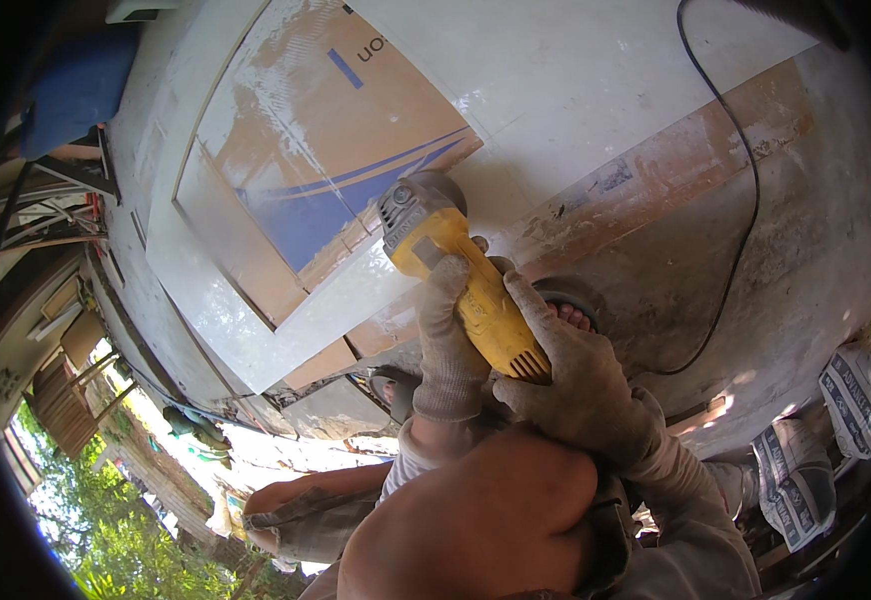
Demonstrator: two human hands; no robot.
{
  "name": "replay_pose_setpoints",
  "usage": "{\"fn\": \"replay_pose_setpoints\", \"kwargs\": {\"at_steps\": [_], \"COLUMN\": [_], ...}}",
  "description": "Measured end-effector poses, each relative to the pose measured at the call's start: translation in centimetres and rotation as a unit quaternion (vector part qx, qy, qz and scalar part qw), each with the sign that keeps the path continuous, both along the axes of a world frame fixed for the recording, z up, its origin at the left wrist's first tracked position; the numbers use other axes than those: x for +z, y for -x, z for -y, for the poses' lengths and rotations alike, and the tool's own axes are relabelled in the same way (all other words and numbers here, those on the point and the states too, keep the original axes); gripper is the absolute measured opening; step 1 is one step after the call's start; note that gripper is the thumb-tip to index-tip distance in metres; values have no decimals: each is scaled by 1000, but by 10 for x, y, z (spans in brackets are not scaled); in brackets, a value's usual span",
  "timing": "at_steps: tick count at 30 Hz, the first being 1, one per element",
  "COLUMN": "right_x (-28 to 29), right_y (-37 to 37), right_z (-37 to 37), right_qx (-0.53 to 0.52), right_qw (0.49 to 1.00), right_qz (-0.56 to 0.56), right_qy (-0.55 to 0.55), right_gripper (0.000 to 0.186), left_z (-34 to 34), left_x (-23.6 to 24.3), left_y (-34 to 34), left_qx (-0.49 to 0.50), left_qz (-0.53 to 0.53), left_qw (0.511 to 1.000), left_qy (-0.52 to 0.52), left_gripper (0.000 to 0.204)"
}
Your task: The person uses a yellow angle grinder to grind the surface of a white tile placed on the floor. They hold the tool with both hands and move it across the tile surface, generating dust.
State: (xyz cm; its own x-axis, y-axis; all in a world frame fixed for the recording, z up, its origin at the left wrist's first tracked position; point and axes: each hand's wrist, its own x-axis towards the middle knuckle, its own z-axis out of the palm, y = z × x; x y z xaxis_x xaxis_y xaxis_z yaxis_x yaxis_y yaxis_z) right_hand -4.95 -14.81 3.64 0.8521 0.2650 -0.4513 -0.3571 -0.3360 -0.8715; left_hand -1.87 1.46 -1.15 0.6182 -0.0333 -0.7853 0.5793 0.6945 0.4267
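A yellow angle grinder (pixel 496 318) with a grey gear head is gripped in both my gloved hands. My left hand (pixel 446 310) wraps around its body just behind the head. Farther back, my right hand (pixel 581 370) closes around the rear of the body, near the vent slots. The round dark disc or guard (pixel 441 187) at the head's far side is over a white sheet (pixel 546 110), by the corner of a dusty cardboard piece (pixel 346 110) with blue print. Whether the disc touches the sheet is hidden from me.
A black cord (pixel 754 190) curves along the right. More dusty cardboard (pixel 656 170) lies under the sheet's near edge. My sandalled foot (pixel 571 305) is close to the grinder. Printed sacks (pixel 794 480) stand at lower right; a blue container (pixel 81 90) and wooden frames are at left.
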Motion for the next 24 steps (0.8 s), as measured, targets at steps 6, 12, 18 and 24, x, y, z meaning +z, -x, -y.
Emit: {"fn": "replay_pose_setpoints", "kwargs": {"at_steps": [6, 12, 18, 24], "right_x": [4, 2, -2, -4], "right_y": [-4, -5, 2, 5], "right_z": [3, 3, 0, 3], "right_qx": [6, 11, -11, -5], "right_qw": [1000, 998, 1000, 1000], "right_qz": [-27, -52, -19, -23], "right_qy": [10, -15, 11, 16], "right_gripper": [95, 95, 98, 102], "left_z": [2, 1, 4, 6], "left_x": [1, 4, 2, 4], "left_y": [-4, -4, -7, -5], "left_qx": [-11, -7, -23, -12], "left_qz": [-1, 2, -8, 7], "left_qw": [1000, 1000, 1000, 1000], "left_qy": [-10, -1, -14, 19], "left_gripper": [57, 58, 58, 57]}}
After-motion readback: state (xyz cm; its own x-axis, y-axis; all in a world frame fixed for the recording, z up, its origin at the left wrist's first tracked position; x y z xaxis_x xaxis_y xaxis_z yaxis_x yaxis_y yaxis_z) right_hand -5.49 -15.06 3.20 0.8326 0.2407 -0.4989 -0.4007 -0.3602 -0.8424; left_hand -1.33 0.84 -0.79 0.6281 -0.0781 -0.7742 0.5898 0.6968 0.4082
